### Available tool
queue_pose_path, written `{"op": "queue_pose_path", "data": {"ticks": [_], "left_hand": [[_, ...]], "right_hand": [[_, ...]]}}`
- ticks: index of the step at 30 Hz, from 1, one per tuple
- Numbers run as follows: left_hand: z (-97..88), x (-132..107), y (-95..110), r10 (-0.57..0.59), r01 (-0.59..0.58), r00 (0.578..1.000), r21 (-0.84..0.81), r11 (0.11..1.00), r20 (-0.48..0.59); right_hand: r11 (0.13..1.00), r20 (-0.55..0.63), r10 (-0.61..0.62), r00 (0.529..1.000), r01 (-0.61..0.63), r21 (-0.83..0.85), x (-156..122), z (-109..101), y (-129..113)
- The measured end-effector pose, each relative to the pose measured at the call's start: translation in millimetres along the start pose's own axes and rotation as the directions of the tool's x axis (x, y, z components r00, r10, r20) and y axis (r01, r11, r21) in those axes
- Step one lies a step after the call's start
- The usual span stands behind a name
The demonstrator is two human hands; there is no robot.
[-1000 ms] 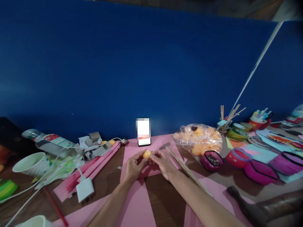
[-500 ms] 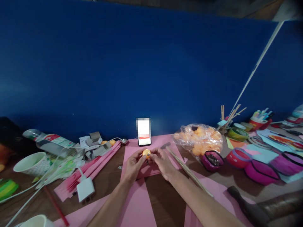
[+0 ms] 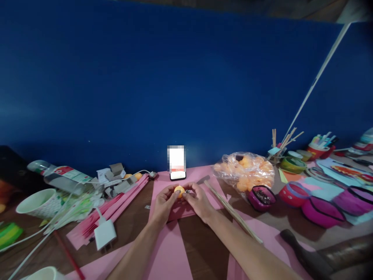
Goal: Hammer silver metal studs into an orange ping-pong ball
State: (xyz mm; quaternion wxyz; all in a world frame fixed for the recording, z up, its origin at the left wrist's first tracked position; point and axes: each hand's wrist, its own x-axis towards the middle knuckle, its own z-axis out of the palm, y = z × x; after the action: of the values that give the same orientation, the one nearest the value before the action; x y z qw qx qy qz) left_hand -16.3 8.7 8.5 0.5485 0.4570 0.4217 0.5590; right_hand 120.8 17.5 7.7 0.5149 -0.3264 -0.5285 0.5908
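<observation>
Head cam: A worker at a cluttered table (image 3: 205, 249) holds an orange ball (image 3: 178, 190) up btwn both hands, just above a pink sheet (image 3: 161, 178) & in front of a phone (image 3: 178, 175). Fingers of the L hand (image 3: 163, 201) are clamped on the ball, thumb on the near side, prob. to keep it from rolling. Thumb & forefinger of the R hand (image 3: 201, 200) are pinched together on a small shiny metal bit (image 3: 188, 191) just beside it; whether bit & ball touch, can't tell. Phone stands upright by the blue wall (image 3: 175, 81), facing the worker, presumably for easy viewing. At R, a clear bag (image 3: 225, 171) w/ more orange balls (image 3: 247, 181) & a purple bowl (image 3: 258, 206) of dark bits sit nearby, likely for quick reach; a wooden handle (image 3: 233, 212) lies alongside the R forearm. At L, a charger (image 3: 105, 234) & a bottle (image 3: 68, 177) lie well apart from the hands.
</observation>
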Motion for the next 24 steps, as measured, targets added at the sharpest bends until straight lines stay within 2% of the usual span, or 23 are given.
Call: {"op": "queue_pose_path", "data": {"ticks": [9, 15, 17, 19, 21, 24], "left_hand": [[-0.5, -2.7, 2.5, -0.015, 0.014, 1.0, 0.047, 0.999, 0.026], [2.8, -4.1, 3.8, -0.024, 0.026, 0.999, -0.05, 0.998, 0.042], [3.5, -3.9, 3.6, -0.026, 0.028, 0.999, -0.089, 0.996, 0.02], [3.3, -2.4, 1.9, -0.038, 0.036, 0.999, -0.135, 0.99, -0.014], [2.2, 0.0, -0.6, -0.04, 0.029, 0.998, -0.18, 0.983, -0.057], [0.4, 3.5, -3.7, -0.037, 0.012, 0.993, -0.214, 0.977, -0.113]], "right_hand": [[0.996, 0.001, -0.043, 0.999, 0.043, -0.077, -1.2, -0.2, 0.2], [0.98, 0.023, -0.068, 0.997, 0.071, -0.188, -2.8, 0.5, -0.8], [0.959, -0.016, -0.1, 0.995, 0.092, -0.268, 0.0, -3.1, -2.8], [0.901, -0.115, -0.178, 0.977, 0.115, -0.419, 4.2, -10.5, -5.5], [0.791, -0.186, -0.263, 0.947, 0.101, -0.603, 8.0, -20.2, -7.9], [0.584, -0.141, -0.266, 0.954, 0.043, -0.811, 9.8, -31.4, -10.3]]}}
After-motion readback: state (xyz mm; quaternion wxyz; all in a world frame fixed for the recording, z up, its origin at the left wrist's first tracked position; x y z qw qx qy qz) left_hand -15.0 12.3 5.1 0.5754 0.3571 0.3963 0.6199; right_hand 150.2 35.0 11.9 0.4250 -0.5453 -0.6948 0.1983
